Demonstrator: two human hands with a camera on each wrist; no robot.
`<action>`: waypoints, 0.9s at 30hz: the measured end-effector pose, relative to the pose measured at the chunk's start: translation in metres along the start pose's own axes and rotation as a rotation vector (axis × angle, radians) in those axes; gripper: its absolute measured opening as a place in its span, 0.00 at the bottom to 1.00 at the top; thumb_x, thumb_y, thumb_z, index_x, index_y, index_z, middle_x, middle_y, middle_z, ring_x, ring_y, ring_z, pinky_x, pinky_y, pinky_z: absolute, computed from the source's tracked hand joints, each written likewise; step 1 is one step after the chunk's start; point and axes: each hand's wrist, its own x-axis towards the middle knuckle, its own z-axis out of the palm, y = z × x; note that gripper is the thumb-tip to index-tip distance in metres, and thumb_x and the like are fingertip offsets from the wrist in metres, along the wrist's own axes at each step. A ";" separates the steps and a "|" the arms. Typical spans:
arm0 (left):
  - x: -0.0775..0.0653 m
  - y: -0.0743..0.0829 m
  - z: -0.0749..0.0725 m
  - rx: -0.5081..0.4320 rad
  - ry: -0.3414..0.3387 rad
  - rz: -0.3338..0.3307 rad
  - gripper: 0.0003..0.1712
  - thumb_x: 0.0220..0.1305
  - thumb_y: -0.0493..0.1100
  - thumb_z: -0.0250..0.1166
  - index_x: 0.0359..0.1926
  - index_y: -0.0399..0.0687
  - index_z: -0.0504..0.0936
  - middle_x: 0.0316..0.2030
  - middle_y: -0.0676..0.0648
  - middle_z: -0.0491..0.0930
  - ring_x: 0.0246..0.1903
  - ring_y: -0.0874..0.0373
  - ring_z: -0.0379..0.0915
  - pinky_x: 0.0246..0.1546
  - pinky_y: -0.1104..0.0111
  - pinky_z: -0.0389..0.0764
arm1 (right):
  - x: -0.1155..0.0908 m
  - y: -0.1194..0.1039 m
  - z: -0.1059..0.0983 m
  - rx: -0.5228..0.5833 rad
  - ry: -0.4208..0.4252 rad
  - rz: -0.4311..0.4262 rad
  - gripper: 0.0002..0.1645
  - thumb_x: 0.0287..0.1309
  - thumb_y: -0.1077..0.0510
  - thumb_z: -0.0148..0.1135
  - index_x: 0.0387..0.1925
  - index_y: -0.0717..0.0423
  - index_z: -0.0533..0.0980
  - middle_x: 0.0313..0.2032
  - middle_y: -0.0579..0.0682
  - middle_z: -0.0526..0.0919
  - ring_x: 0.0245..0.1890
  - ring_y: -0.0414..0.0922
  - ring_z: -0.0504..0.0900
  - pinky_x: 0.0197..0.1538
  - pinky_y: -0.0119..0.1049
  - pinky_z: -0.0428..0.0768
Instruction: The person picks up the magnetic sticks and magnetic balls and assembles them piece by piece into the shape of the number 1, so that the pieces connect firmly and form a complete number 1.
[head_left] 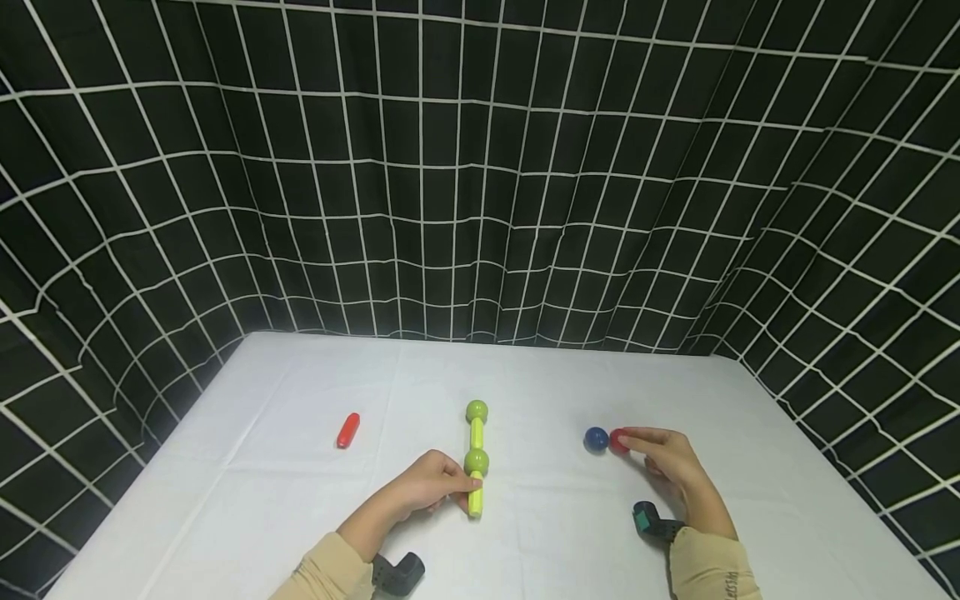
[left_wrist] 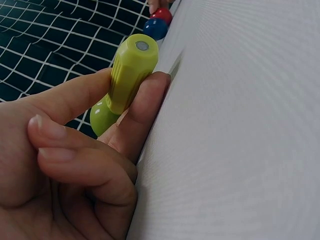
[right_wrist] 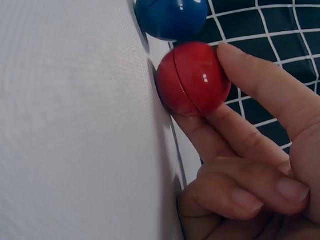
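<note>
My left hand (head_left: 435,483) pinches a yellow-green magnetic rod (left_wrist: 131,75) between thumb and fingers; a grey metal disc shows in its near end. That rod is the front piece of a straight chain on the table: beyond it come a green ball (head_left: 476,462), a second yellow rod (head_left: 477,433) and another green ball (head_left: 477,411). Over on the right, my right hand (head_left: 667,454) pinches a red ball (right_wrist: 194,79) with a seam round it. A blue ball (head_left: 596,440) sits right beside the red one, on its left.
A red rod (head_left: 348,431) lies alone on the left part of the white-covered table (head_left: 300,517). Black curtains (head_left: 465,192) with a white grid rise behind the table and along both sides.
</note>
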 end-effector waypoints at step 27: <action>0.000 0.001 0.000 -0.016 -0.010 0.000 0.17 0.55 0.53 0.66 0.27 0.42 0.85 0.19 0.48 0.83 0.06 0.70 0.50 0.09 0.79 0.54 | 0.000 0.003 -0.001 -0.020 -0.014 -0.028 0.37 0.48 0.47 0.68 0.55 0.66 0.71 0.22 0.40 0.75 0.17 0.37 0.62 0.24 0.31 0.67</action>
